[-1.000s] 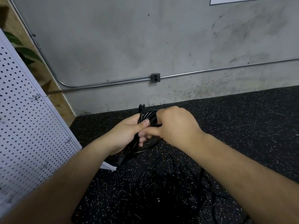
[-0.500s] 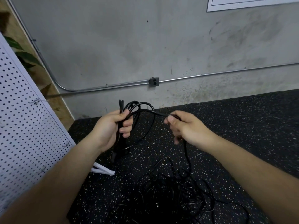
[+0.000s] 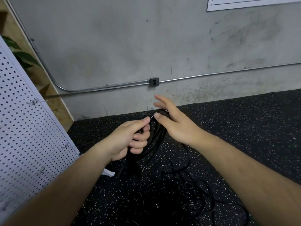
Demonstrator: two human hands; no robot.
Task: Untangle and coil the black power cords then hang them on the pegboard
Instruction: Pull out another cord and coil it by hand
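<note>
Head-camera view, looking down at two bare arms over a black speckled floor (image 3: 244, 136).

At far left a white pegboard (image 3: 24, 128) leans close by, and the small wire hooks (image 3: 34, 101) in view carry nothing. It stands within easy reach, likely so that a finished coil can go straight onto it.

Just right of it, the left hand (image 3: 128, 139) is closed round a coil of black cord (image 3: 157, 136). Its fingers (image 3: 140, 137) are curled and the thumb presses on top, keeping the loops together so they do not spring apart. The coil hangs from this hand toward the floor, between the two hands.

The right hand (image 3: 177, 126) rests against the top of the coil. Its fingers (image 3: 162, 99) are straight and spread, gripping nothing. Its thumb touches the strand beside the left thumb, seemingly handing a fresh loop into the left grip.

One strand trails from under the right wrist down to a loose tangle of cords (image 3: 171, 201) on the floor, not yet sorted. Behind is a grey wall with a socket (image 3: 154, 82).

Half a second earlier the right hand was out to the right, pinching the cord, which stretched between the hands. Now it has come back to the left hand and let go, its loop laid onto the bundle. Coiling looks partway done.
</note>
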